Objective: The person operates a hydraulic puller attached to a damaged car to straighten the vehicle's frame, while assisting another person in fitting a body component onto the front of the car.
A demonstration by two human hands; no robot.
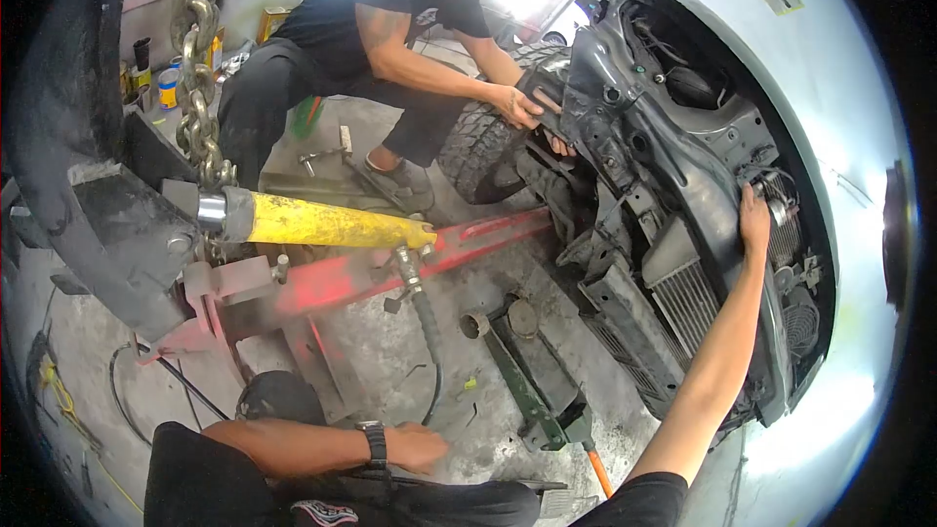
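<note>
My right hand (pixel 754 220) reaches up to the stripped front end of a vehicle. Its fingers curl over the dark radiator support (pixel 708 205), beside the engine bay; the fingertips are partly hidden. My left hand (pixel 415 446), below a wrist watch (pixel 374 444), hangs low over my leg, with its fingers slightly blurred and turned from view. Between my arms, a green floor jack (pixel 532 385) with an orange handle (pixel 597 471) sits on the concrete. A finned cooler (pixel 683 304) shows in the exposed front end.
Opposite me, a co-worker (pixel 390 39) crouches, both hands on a dark part near the tire (pixel 478 151). A yellow hydraulic ram (pixel 337 222) and a red beam (pixel 390 268) cross the left side. A heavy chain (pixel 200 68) hangs there. A hose (pixel 427 351) trails down.
</note>
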